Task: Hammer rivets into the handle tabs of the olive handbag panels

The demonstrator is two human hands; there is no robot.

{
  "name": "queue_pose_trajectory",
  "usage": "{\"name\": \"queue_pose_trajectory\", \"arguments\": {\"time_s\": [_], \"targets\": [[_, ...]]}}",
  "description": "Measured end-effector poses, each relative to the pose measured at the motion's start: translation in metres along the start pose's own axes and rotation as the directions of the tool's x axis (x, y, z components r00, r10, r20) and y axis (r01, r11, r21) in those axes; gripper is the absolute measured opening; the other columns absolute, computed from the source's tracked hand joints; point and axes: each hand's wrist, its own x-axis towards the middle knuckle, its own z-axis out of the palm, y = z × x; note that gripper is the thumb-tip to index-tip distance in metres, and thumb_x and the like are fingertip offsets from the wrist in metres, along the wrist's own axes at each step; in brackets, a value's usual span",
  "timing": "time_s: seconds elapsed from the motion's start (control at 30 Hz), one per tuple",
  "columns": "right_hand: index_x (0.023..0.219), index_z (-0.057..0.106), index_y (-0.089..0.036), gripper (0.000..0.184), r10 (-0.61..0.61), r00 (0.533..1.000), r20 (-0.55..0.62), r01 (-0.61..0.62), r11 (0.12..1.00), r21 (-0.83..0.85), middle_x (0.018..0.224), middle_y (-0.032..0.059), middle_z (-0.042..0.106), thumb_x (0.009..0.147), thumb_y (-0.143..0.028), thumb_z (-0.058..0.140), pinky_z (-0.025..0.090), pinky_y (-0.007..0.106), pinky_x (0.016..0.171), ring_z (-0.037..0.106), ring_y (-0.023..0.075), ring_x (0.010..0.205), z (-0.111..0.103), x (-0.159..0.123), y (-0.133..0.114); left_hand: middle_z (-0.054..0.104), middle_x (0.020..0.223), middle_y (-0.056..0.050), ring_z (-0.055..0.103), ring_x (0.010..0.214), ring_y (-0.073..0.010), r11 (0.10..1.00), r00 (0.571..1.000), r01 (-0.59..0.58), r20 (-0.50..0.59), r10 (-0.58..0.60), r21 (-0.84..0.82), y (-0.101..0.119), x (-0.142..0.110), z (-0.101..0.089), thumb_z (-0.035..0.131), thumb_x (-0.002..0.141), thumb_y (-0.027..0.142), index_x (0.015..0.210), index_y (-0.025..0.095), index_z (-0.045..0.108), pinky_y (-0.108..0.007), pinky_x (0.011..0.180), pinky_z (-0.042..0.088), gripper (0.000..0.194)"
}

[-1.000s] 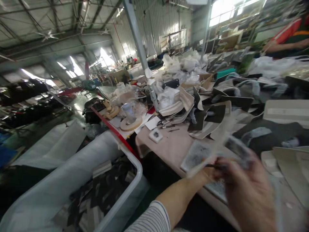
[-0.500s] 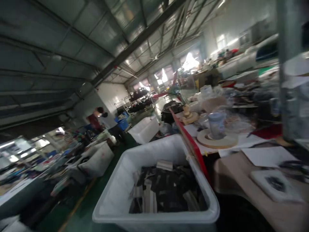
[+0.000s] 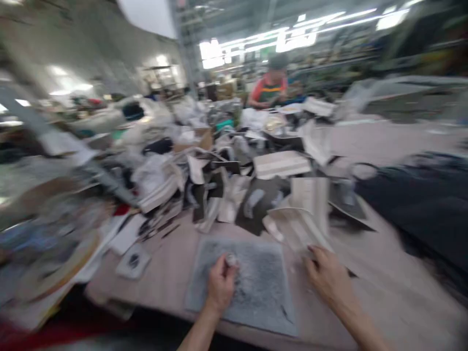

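My left hand (image 3: 221,285) is closed over the grey mat (image 3: 256,287). Between its thumb and fingers sits a small, round, pale object (image 3: 230,260), too blurred to name. Off the mat's right side, my right hand (image 3: 327,273) has its fingers closed at the near edge of a beige striped fabric piece (image 3: 298,226). Behind that piece stands another pale striped piece (image 3: 310,192). Dark grey pieces (image 3: 258,202) with pale patches lie just beyond the mat.
A heap of pale and dark pieces spreads over the beige-covered table (image 3: 157,278). Black material (image 3: 420,200) lies at the right. On the left are a white square item (image 3: 133,261), a large tape roll (image 3: 69,263) and a slanting metal post (image 3: 106,178). Across the table is a person (image 3: 268,90).
My view has swung right and down, from the white bin and aisle to the table. Both my hands have come into view, with the small round object in the left.
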Motion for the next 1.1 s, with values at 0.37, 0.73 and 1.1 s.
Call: {"name": "queue_pose_trajectory", "arguments": {"time_s": [0.37, 0.73, 1.1], "targets": [[0.127, 0.056, -0.012, 0.044, 0.304, 0.951, -0.058, -0.309, 0.919, -0.246, 0.118, 0.0198, 0.064, 0.087, -0.03, 0.06, 0.046, 0.047, 0.096, 0.059, 0.0341, 0.113, -0.038, 0.043, 0.04, 0.079, 0.087, -0.005, 0.077, 0.085, -0.0311, 0.99, 0.99, 0.136, 0.023, -0.137, 0.024, -0.005, 0.018, 0.003, 0.072, 0.07, 0.064, 0.091, 0.025, 0.071, -0.039, 0.079, 0.064, 0.045], [0.089, 0.073, -0.014, 0.017, 0.182, 0.963, 0.2, -0.166, 0.981, -0.098, 0.077, 0.004, 0.069, 0.077, -0.018, 0.062, 0.047, 0.026, 0.073, 0.063, 0.0187, 0.078, -0.045, 0.135, -0.009, 0.078, 0.087, -0.007, 0.076, 0.082, -0.027, 0.998, 0.997, 0.054, 0.061, -0.051, -0.045, -0.009, 0.02, 0.005, 0.072, 0.078, 0.054, 0.096, 0.02, 0.069, -0.036, 0.08, 0.062, 0.038], [0.111, 0.067, -0.022, 0.033, -0.473, 0.849, 0.236, 0.461, 0.881, 0.106, 0.127, 0.0086, 0.067, 0.092, -0.015, 0.041, 0.035, 0.053, 0.115, 0.051, 0.0245, 0.133, -0.015, -0.09, -0.05, 0.076, 0.089, -0.006, 0.073, 0.082, -0.0178, 0.929, 0.986, 0.062, -0.125, -0.114, -0.364, -0.012, 0.018, 0.001, 0.073, 0.082, 0.039, 0.095, 0.017, 0.067, -0.029, 0.082, 0.058, 0.026]]}}
